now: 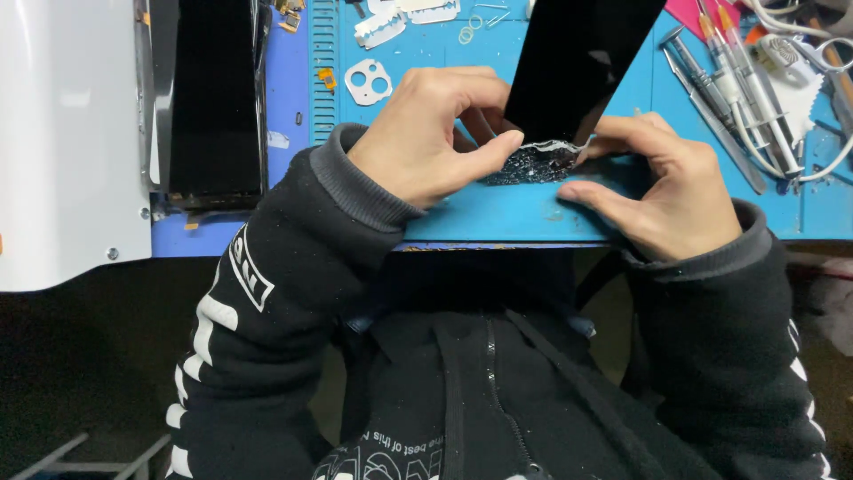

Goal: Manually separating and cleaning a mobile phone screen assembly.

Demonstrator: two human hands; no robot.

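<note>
A black glossy phone panel (577, 62) lies tilted on the blue work mat (498, 213), its near end shattered into glittering cracked glass (533, 164). My left hand (435, 133) grips the panel's near left corner, thumb pressed on the broken glass. My right hand (662, 191) pinches the cracked end from the right, fingertips on the shards. Both sleeves are black with white print.
Tweezers and metal tools (729, 98) lie at the right of the mat, with white cables (817, 53). A white camera-hole bracket (369, 82) and small parts sit at the back. A white machine (71, 142) with a black screen (213, 98) stands left.
</note>
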